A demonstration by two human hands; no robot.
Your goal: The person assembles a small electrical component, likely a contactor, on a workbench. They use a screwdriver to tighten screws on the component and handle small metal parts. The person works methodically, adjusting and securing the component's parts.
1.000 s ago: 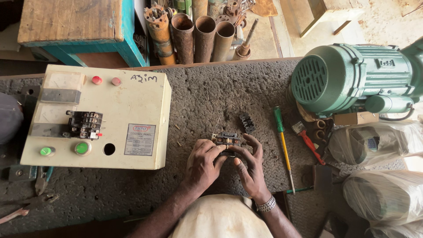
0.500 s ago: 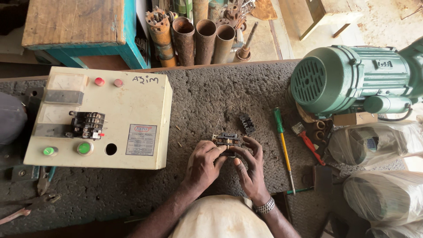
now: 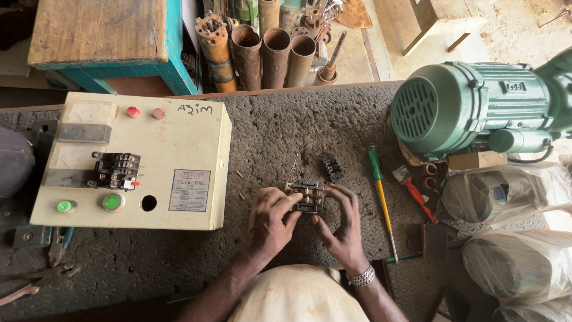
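Your left hand [image 3: 271, 217] and right hand [image 3: 342, 223] have barely moved over the last second: both still pinch the small black contact block [image 3: 308, 197] just above the grey mat [image 3: 268, 137], fingertips working its terminals. A second black block [image 3: 332, 167] lies untouched nearby, so the fiddling continues.

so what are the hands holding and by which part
Both hold one small black electrical block above the bench: the left hand pinches its left end, and the right hand takes its right end and underside.
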